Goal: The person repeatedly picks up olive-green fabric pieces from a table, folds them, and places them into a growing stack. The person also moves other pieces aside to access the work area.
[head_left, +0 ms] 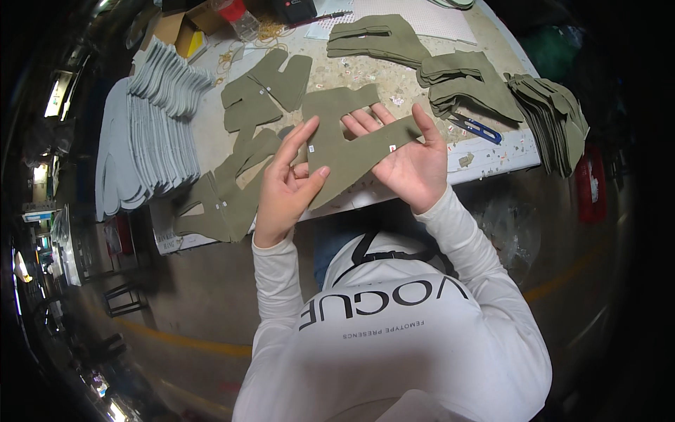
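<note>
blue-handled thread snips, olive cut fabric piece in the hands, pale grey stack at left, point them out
Blue-handled thread snips (481, 130): head view, on the handle.
Olive cut fabric piece (342, 151): head view, middle of the panel.
Pale grey stack (165, 149): head view, on its layered edges.

Right fingers (361, 124) — partly hidden behind olive piece (336, 153); tag (392, 148) print — illegible.

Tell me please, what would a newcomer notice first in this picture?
Probably the olive cut piece at the centre, lying over the open right hand and touched by the left hand. Then come the tall pale grey stack at the left of the table and, toward the right, the blue-handled snips near the front edge.
</note>
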The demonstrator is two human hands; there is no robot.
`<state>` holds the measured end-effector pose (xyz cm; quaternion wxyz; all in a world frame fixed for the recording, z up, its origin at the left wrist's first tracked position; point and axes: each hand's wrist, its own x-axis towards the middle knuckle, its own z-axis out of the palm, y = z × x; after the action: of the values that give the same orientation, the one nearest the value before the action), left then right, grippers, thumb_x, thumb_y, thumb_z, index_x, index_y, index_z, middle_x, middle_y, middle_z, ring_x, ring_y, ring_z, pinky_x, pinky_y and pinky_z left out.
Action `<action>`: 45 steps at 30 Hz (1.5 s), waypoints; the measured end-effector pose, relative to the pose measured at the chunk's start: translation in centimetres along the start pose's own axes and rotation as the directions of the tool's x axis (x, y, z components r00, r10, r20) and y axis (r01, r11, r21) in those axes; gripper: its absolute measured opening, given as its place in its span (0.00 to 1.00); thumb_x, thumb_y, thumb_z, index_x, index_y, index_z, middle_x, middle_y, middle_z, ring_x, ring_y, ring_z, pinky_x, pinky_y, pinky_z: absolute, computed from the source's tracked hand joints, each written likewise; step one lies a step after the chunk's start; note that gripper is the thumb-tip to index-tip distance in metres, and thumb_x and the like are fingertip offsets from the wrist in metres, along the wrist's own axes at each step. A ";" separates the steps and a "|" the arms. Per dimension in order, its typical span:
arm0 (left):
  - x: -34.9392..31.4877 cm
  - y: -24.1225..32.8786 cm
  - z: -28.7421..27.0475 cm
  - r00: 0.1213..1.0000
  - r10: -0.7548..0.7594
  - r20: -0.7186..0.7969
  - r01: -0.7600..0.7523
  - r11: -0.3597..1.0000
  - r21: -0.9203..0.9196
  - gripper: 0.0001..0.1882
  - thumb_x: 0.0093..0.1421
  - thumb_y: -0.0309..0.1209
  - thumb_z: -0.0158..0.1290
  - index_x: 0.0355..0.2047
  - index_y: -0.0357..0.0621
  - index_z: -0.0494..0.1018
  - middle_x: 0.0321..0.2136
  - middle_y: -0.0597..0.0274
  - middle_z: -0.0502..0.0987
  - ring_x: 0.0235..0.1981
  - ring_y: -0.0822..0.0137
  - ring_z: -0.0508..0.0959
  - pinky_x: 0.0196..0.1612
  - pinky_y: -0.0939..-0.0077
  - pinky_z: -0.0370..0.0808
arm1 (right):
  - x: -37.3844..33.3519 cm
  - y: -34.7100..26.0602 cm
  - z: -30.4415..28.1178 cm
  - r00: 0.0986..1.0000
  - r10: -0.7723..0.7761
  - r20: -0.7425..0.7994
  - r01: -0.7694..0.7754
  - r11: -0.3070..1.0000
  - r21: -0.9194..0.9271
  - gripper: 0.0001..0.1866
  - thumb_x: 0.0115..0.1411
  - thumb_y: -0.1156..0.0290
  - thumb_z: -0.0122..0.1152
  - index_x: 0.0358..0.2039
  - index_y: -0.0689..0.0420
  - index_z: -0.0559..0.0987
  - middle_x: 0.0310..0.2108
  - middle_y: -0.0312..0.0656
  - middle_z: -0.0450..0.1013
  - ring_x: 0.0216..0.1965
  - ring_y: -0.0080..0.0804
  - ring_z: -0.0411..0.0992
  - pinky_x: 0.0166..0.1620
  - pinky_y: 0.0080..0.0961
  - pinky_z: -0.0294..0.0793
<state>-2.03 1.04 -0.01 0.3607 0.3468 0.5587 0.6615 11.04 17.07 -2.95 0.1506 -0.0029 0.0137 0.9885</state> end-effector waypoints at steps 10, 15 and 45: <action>0.1 -2.6 -5.3 0.980 -0.057 0.192 -0.082 0.760 0.645 0.32 0.48 0.20 0.48 0.57 0.43 0.70 0.57 0.45 0.70 0.60 0.52 0.70 0.62 0.66 0.64 | -4.4 -1.6 -2.9 0.961 -0.210 -0.179 0.108 0.884 -0.454 0.31 0.67 0.67 0.46 0.68 0.60 0.54 0.66 0.55 0.55 0.66 0.44 0.58 0.66 0.37 0.58; 0.7 -1.6 -7.1 0.966 -0.094 0.240 -0.134 0.612 0.779 0.30 0.47 0.24 0.45 0.54 0.44 0.73 0.55 0.46 0.72 0.60 0.51 0.70 0.63 0.65 0.64 | -7.2 -2.6 -2.0 0.846 -0.520 -0.119 0.110 0.387 -0.915 0.24 0.66 0.73 0.48 0.62 0.64 0.64 0.60 0.52 0.65 0.60 0.39 0.65 0.62 0.31 0.64; -0.8 1.5 0.3 0.994 -0.062 0.085 0.061 0.998 0.017 0.34 0.56 0.12 0.51 0.64 0.33 0.59 0.65 0.57 0.54 0.49 0.73 0.75 0.43 0.88 0.74 | -4.5 5.8 -2.8 0.920 0.388 0.046 -0.289 0.755 -0.589 0.46 0.62 0.39 0.52 0.68 0.58 0.53 0.65 0.47 0.58 0.66 0.37 0.56 0.65 0.38 0.57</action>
<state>-1.48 0.32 1.47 0.4021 0.3600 0.5578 0.6306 13.60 10.08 -5.53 -0.0385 0.0366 -0.2949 0.9540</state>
